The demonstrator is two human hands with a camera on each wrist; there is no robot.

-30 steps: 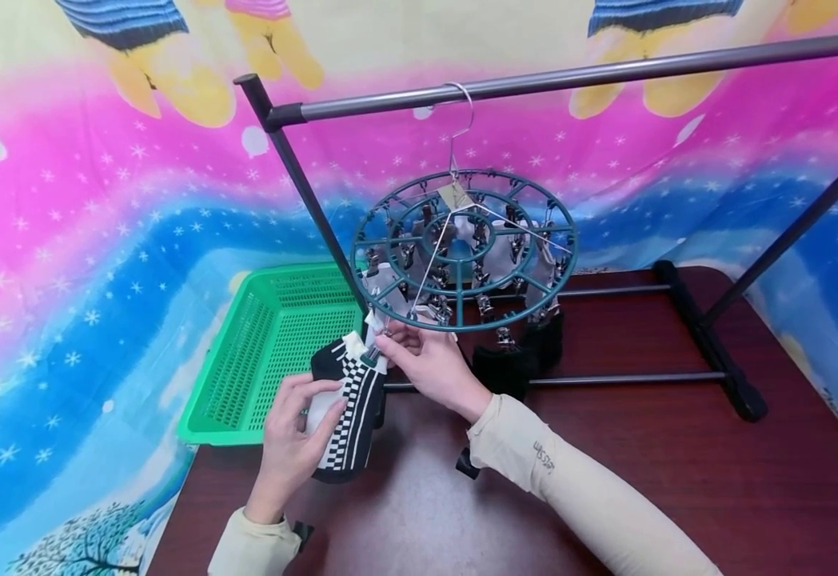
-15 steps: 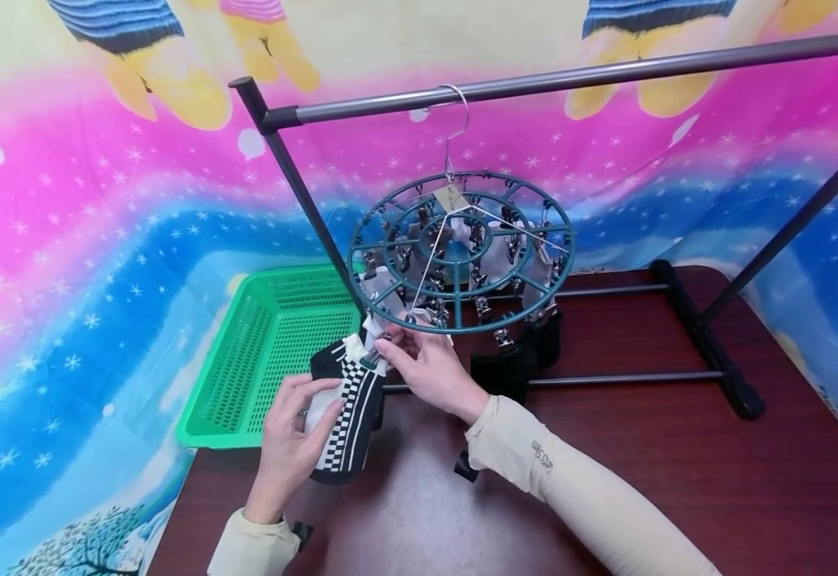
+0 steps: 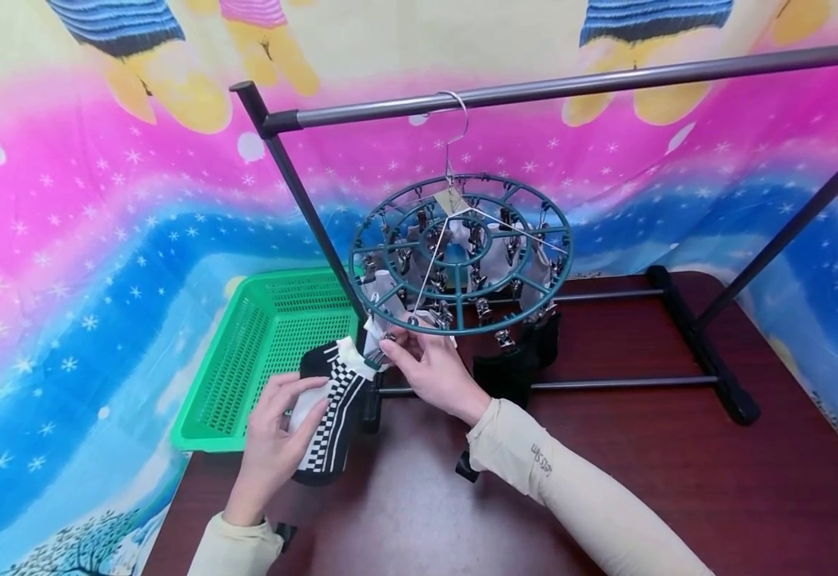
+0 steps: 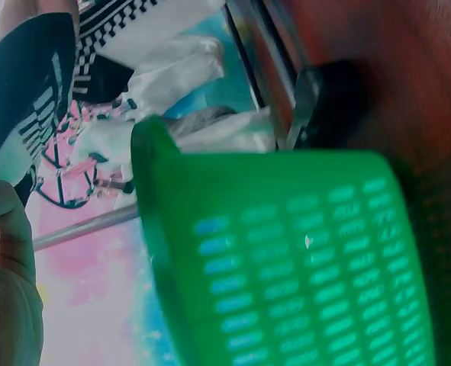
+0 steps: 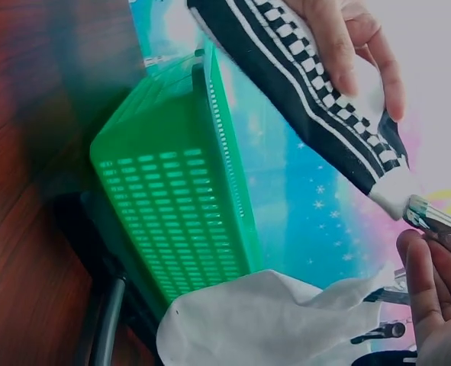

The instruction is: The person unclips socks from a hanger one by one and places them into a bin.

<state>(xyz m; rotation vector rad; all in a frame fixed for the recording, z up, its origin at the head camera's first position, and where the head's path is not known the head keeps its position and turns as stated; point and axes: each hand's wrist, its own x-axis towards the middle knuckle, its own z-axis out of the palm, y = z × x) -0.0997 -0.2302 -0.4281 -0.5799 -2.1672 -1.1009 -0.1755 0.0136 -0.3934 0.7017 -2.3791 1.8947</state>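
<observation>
A black-and-white sock with a checkered stripe and white cuff hangs slanted at the left front of a round green clip hanger. My left hand holds the sock's foot between thumb and fingers. My right hand pinches a metal clip at the cuff, under the ring's front edge. In the right wrist view the clip's jaws sit right at the white cuff. A white sock hangs from a clip beside my right hand. Black socks hang at the right front of the hanger.
The hanger's hook is over the top bar of a grey metal rack. Behind my left hand, at the rack's left foot, stands a green perforated basket. Everything rests on a dark red-brown table before a printed cloth backdrop.
My left hand has shifted a little left, drawing the sock's foot with it, so the sock slants more. My right hand stays at the clip.
</observation>
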